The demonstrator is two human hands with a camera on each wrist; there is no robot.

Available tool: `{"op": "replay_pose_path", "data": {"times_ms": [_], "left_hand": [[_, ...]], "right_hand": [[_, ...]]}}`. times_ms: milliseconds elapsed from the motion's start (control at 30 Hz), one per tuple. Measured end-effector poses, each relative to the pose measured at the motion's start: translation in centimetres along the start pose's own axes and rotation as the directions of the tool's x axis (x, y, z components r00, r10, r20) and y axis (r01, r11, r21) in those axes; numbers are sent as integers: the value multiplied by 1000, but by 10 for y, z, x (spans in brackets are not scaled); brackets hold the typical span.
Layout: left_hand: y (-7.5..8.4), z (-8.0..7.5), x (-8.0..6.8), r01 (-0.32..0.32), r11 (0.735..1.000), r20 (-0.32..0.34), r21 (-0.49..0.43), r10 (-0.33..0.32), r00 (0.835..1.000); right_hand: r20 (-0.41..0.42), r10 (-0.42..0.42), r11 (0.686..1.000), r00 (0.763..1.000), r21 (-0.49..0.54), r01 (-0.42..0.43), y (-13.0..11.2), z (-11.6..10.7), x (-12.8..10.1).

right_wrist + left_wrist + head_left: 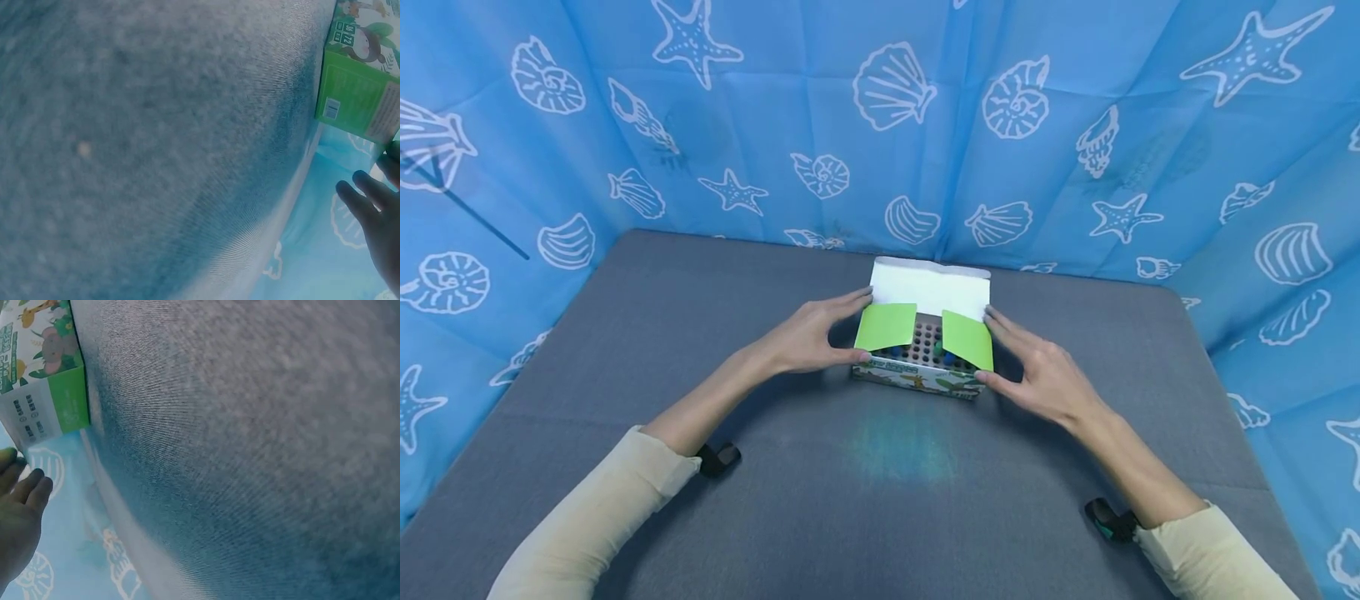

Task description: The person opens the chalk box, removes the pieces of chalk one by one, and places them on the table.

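Grey table [625,350], blue shell-print curtain [1075,100] behind. Open carton [922,379] sits centre-far, white lid [931,285] up. Left hand [808,337] and right hand [1041,375] flank it, fingers straight, seemingly steadying its sides; green flaps [887,327] angle inward over a perforated insert [927,343].
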State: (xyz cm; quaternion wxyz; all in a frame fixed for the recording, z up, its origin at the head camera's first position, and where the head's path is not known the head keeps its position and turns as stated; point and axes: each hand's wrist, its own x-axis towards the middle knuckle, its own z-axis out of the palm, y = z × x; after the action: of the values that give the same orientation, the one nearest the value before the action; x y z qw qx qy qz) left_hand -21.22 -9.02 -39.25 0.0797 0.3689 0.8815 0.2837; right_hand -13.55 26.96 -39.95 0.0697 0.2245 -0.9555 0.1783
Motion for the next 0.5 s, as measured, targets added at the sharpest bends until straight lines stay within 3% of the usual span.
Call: {"op": "replay_pose_path", "data": {"times_ms": [200, 500], "left_hand": [[2, 1, 0, -24, 1000, -20, -1, 24, 1000], [7, -1, -1, -11, 999, -46, -40, 9, 999]], "right_hand": [[-60, -43, 998, 997, -39, 41, 0, -2, -1], [-131, -82, 996, 988, 27, 86, -2, -2, -1]]}}
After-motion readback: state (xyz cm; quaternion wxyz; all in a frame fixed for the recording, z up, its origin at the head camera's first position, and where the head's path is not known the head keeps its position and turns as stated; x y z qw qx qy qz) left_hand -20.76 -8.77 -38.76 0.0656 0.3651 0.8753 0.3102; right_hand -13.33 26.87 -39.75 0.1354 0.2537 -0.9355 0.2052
